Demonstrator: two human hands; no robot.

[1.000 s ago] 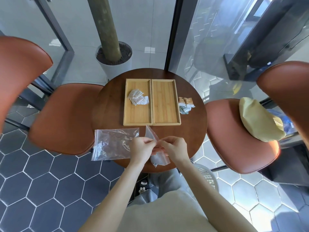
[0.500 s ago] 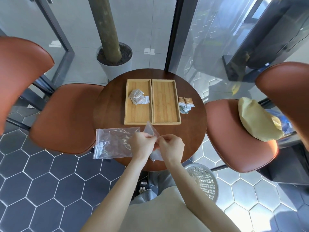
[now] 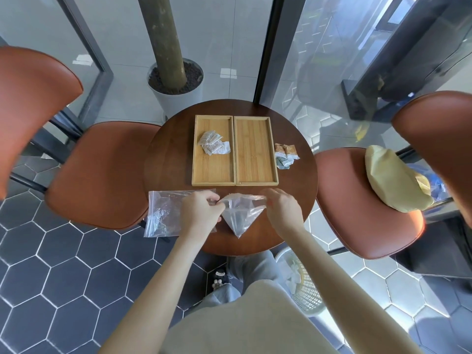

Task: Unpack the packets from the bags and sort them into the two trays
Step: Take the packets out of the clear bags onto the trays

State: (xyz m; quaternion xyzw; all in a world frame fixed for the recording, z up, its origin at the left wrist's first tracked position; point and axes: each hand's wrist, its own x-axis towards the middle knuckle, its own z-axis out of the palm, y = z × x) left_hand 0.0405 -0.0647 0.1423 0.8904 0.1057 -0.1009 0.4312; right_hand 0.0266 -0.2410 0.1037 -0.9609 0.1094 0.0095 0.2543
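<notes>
My left hand (image 3: 201,212) and my right hand (image 3: 282,209) each pinch a top corner of a small clear plastic bag (image 3: 240,215), stretched between them over the table's near edge; it hangs to a point. A second clear bag (image 3: 163,215) lies flat at the near left, partly under my left hand. Two bamboo trays stand side by side in the middle: the left tray (image 3: 213,172) holds several white packets (image 3: 213,146), the right tray (image 3: 255,149) shows only bare wood. Brown and white packets (image 3: 284,155) lie on the table right of the trays.
The round dark wooden table (image 3: 168,159) is small, with orange chairs left (image 3: 102,175) and right (image 3: 357,213). A yellow cloth bundle (image 3: 393,180) rests on the right chair. A white basket (image 3: 304,284) stands on the floor by my legs. A potted tree trunk (image 3: 176,83) is behind.
My hands have moved apart, pulling the small bag's top wide. It now hangs as a flat triangle instead of a crumpled fold between my fingers.
</notes>
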